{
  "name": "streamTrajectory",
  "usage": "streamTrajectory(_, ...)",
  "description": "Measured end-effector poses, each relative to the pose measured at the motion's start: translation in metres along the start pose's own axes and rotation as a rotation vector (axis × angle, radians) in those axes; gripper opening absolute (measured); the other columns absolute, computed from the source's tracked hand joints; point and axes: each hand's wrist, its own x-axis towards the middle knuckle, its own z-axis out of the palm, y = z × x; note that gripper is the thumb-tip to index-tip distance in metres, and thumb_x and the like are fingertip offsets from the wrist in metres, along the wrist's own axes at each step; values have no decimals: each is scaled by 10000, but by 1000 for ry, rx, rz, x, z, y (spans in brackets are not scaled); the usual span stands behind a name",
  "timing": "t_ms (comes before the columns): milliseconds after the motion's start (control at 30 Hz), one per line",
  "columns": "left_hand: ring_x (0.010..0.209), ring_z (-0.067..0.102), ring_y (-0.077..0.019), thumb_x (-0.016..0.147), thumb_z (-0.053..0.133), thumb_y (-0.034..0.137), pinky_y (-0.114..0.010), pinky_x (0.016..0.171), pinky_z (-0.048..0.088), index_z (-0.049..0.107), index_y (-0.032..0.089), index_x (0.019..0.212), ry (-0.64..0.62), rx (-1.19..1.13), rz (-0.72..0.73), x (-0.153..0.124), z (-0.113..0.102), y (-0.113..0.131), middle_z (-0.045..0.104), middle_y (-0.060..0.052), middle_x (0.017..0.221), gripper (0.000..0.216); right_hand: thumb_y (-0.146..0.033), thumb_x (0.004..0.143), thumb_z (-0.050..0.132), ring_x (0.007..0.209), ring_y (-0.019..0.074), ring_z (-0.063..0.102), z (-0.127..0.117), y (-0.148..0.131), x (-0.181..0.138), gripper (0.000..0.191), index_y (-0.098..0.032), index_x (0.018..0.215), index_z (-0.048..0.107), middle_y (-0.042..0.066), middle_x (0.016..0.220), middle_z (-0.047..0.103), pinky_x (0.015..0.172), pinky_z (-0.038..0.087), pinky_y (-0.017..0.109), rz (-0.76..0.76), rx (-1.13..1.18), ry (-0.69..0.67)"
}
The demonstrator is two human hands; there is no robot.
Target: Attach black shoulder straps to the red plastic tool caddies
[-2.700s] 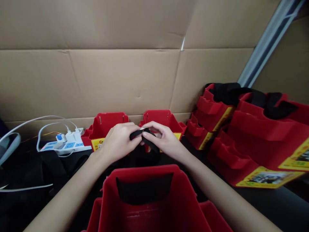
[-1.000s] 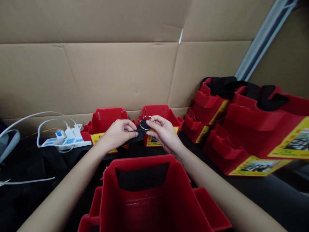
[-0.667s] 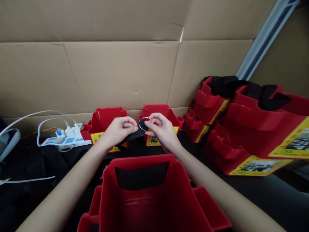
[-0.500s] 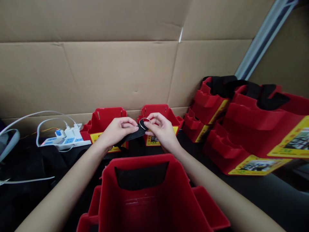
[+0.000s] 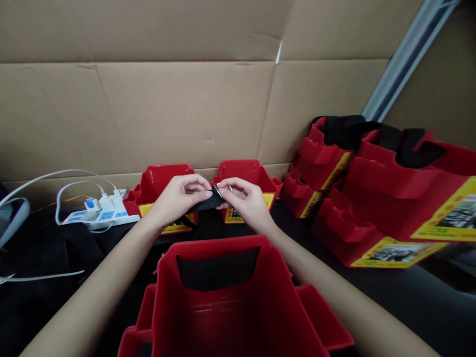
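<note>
A black webbing strap [image 5: 208,204] is pinched between the thumb and fingers of my left hand [image 5: 185,197]. My right hand [image 5: 242,199] closes on a thin metal ring [image 5: 230,188] at the strap's end; the fingers cover much of the ring. How far the strap passes through the ring is hidden. Both hands are raised beyond a red plastic tool box [image 5: 213,244], which stands close to me. A black strip shows across the slot in its far wall, and small side pockets stick out left and right.
Behind my hands stand two red boxes [image 5: 163,174] with yellow labels. Stacked red boxes [image 5: 394,191] with black straps fill the right. A white power strip [image 5: 106,216] with plugs and cables lies left. Cardboard [image 5: 178,109] walls the back.
The ring has turned from facing me to nearly edge-on, and my right fingers have closed further over it. My left hand still grips the strap. The boxes have not moved.
</note>
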Motion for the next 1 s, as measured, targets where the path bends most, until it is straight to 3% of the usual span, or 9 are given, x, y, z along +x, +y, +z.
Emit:
streamTrajectory(367, 649, 575, -121, 675, 589, 165, -249, 662, 440, 588, 125, 704, 163, 161, 14, 0, 6, 2, 611, -14, 681, 49, -225, 627, 711, 648, 79, 584, -3, 0, 4, 165, -121, 718, 621, -19, 699, 581, 619, 574, 244, 127, 44, -112)
streamTrajectory(567, 698, 568, -139, 700, 592, 220, -265, 680, 437, 617, 134, 724, 49, 230, 89, 0, 3, 3, 623, -25, 718, 92, -207, 605, 730, 606, 58, 586, -10, 2, 4, 169, -131, 725, 638, -26, 668, 600, 606, 554, 190, 236, 92, -191)
streamTrajectory(667, 792, 570, -159, 710, 592, 232, -289, 757, 435, 610, 140, 721, 68, 282, 151, 0, 3, 4, 628, -41, 797, 94, -208, 635, 712, 596, 42, 577, -12, 2, 3, 131, -141, 722, 641, -27, 677, 600, 595, 541, 165, 291, 154, -207)
streamTrajectory(733, 868, 565, -167, 714, 586, 214, -298, 800, 437, 593, 143, 783, 46, 256, 177, -1, 2, 5, 620, -57, 906, 99, -204, 643, 706, 624, 47, 586, -12, 2, 3, 124, -142, 728, 641, -24, 693, 602, 620, 543, 173, 319, 195, -222)
streamTrajectory(833, 909, 565, -156, 731, 553, 158, -287, 806, 453, 548, 155, 929, -83, 193, 209, -4, 0, 9, 590, -65, 1013, 198, -194, 638, 710, 672, 67, 598, -11, 1, 2, 142, -141, 746, 633, -22, 702, 597, 670, 549, 215, 353, 229, -258)
streamTrajectory(933, 916, 567, -163, 713, 604, 187, -282, 816, 449, 566, 163, 932, -182, 325, 259, -7, -1, 15, 605, -52, 996, 224, -188, 647, 705, 678, 68, 600, -10, -1, 1, 152, -144, 757, 609, -23, 729, 595, 667, 543, 217, 368, 245, -259)
streamTrajectory(1000, 896, 572, -166, 702, 636, 232, -282, 813, 443, 588, 165, 912, -138, 471, 317, -9, 2, 18, 623, -45, 968, 225, -184, 657, 698, 668, 62, 595, -10, -2, 1, 139, -149, 734, 587, -31, 721, 582, 658, 536, 209, 360, 253, -256)
